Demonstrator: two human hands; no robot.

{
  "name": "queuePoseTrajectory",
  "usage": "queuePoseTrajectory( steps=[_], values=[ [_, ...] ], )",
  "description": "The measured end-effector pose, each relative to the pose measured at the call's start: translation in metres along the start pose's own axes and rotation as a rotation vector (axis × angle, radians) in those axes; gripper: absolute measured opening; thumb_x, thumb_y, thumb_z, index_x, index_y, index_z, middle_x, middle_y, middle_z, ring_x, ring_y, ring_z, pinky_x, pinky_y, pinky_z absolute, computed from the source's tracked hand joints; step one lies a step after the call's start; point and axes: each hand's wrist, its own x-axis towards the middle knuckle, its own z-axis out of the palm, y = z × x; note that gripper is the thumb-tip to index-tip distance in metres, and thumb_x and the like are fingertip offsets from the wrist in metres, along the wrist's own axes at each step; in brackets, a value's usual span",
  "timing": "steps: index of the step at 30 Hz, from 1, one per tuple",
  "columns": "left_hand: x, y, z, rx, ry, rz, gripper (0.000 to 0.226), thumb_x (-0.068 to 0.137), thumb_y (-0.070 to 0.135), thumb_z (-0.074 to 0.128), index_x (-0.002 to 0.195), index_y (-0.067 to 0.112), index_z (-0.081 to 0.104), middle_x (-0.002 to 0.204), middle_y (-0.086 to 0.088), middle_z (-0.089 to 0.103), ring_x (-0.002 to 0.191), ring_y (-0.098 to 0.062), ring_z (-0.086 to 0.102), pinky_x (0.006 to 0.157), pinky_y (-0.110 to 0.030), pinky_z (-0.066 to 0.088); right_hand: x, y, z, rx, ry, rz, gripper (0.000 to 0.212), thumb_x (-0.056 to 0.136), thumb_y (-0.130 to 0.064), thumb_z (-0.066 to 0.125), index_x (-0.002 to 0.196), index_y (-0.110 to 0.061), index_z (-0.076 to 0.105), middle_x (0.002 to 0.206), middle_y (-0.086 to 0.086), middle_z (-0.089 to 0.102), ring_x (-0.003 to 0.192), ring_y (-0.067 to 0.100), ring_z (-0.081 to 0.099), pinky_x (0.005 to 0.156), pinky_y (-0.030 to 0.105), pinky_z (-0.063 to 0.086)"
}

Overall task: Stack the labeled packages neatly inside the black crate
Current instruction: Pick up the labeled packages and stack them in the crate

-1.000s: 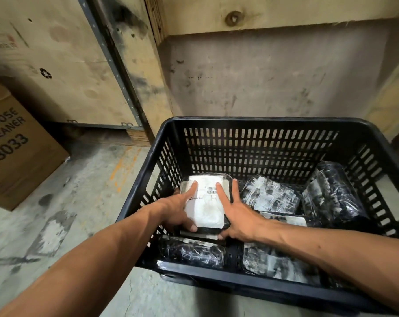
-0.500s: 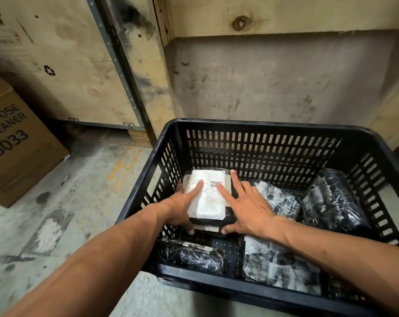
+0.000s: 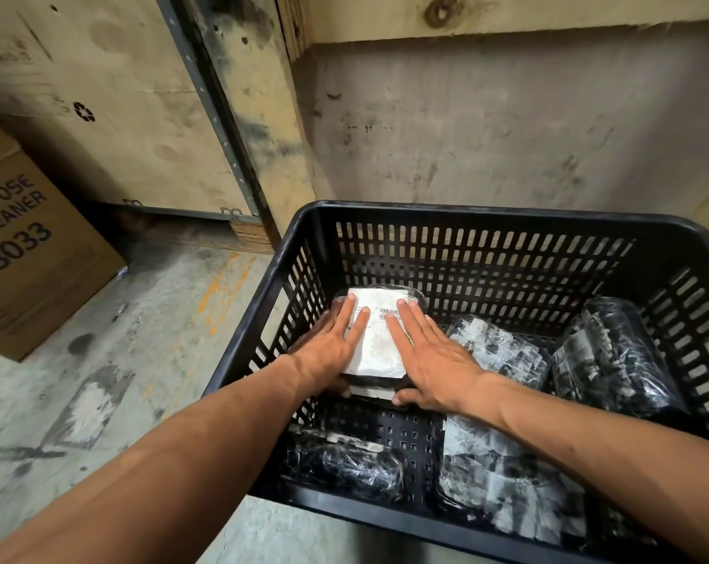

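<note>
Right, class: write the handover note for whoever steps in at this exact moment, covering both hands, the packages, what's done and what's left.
Left hand: flat, pressing the white-labelled black package.
Right hand: flat on the same package, thumb at its near edge.
Package: in the far-left corner of the black slotted plastic crate, on top of another package.
Done: this package is placed.
Left: the other plastic-wrapped packages lie loose and tilted; stack them neatly.
</note>
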Motion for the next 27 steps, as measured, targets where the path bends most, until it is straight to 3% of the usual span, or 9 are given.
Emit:
queuePoseTrajectory(
  steps=[1, 6, 11, 22, 25, 27],
  values=[
    [0.000, 0.000, 0.000, 0.027, -0.003, 0.001, 0.127, 0.084, 0.008, 0.078, 0.152, 0.010, -0.029, 0.151, -0.018, -0.043, 0.146, -0.024, -0.018, 0.121, -0.033, -0.003, 0.000, 0.000, 0.000, 0.005, -0.004, 0.003, 0.124, 0.094, -0.055, 0.065, 0.154, -0.007, -0.033, 0.157, 0.019, -0.043, 0.148, 0.034, -0.036, 0.124, 0.039, -0.016],
    [-0.006, 0.003, -0.002, 0.109, 0.048, 0.039, 0.102, 0.092, -0.016, 0.052, 0.151, 0.004, -0.028, 0.155, -0.023, -0.038, 0.154, -0.034, 0.003, 0.121, -0.030, 0.015, 0.003, -0.003, -0.003, -0.002, -0.019, 0.017, 0.130, 0.089, -0.064, 0.064, 0.154, -0.004, -0.032, 0.155, 0.021, -0.043, 0.148, 0.036, -0.035, 0.127, 0.043, -0.010],
    [-0.002, 0.002, -0.004, 0.130, 0.062, 0.039, 0.103, 0.087, -0.024, 0.045, 0.153, 0.008, -0.027, 0.156, -0.020, -0.038, 0.153, -0.031, 0.018, 0.119, -0.030, 0.025, 0.011, -0.001, -0.008, 0.019, -0.016, 0.038, 0.137, 0.082, -0.063, 0.070, 0.154, -0.002, -0.031, 0.156, 0.022, -0.041, 0.146, 0.037, -0.036, 0.114, 0.039, -0.018],
    [-0.002, 0.002, -0.006, 0.127, 0.044, 0.014, 0.108, 0.091, -0.017, 0.055, 0.152, 0.011, -0.028, 0.155, -0.018, -0.040, 0.152, -0.031, 0.019, 0.120, -0.033, 0.026, 0.010, -0.001, -0.010, 0.039, -0.026, 0.026, 0.136, 0.083, -0.061, 0.071, 0.156, -0.006, -0.029, 0.159, 0.018, -0.041, 0.147, 0.033, -0.037, 0.113, 0.036, -0.018],
    [0.002, -0.001, -0.003, 0.132, 0.052, 0.005, 0.117, 0.091, -0.003, 0.067, 0.143, 0.013, -0.037, 0.148, -0.019, -0.046, 0.146, -0.031, 0.036, 0.119, -0.035, 0.032, 0.011, 0.000, -0.010, 0.048, -0.036, 0.031, 0.137, 0.083, -0.060, 0.073, 0.156, -0.007, -0.029, 0.159, 0.017, -0.041, 0.147, 0.032, -0.037, 0.114, 0.036, -0.016],
    [0.002, -0.002, -0.002, 0.149, 0.057, 0.015, 0.119, 0.091, 0.000, 0.070, 0.140, 0.012, -0.038, 0.144, -0.019, -0.047, 0.145, -0.032, 0.037, 0.119, -0.035, 0.032, 0.011, 0.000, -0.011, 0.049, -0.039, 0.032, 0.137, 0.082, -0.059, 0.074, 0.156, -0.007, -0.029, 0.158, 0.016, -0.042, 0.146, 0.032, -0.038, 0.114, 0.036, -0.016]
  ],
)
